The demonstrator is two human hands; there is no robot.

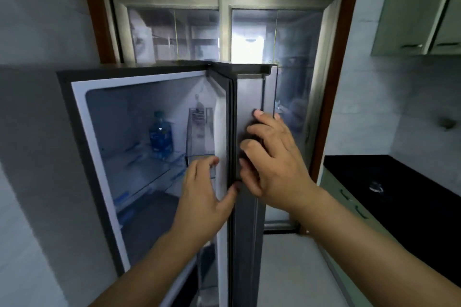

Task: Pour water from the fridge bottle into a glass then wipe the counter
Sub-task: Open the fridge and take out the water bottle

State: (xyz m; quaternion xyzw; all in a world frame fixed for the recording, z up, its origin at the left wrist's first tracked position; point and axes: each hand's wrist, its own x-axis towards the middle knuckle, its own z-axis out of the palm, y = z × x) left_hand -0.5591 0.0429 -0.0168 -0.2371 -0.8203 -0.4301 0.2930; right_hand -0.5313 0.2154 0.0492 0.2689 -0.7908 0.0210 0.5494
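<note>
The fridge stands open, its grey door (249,97) swung out toward me edge-on. A blue water bottle (161,132) stands upright on a glass shelf (139,169) inside. My left hand (207,194) rests on the door's inner edge, thumb against the seal. My right hand (269,159) grips the door's outer face, fingers curled around its edge. A glass (376,187) stands on the black counter (411,207) at the right.
A window (224,32) with a brown frame sits behind the fridge. Green wall cabinets (419,7) hang at the upper right. Drawers (349,202) run below the counter. A door bin (199,132) holds a small clear bottle.
</note>
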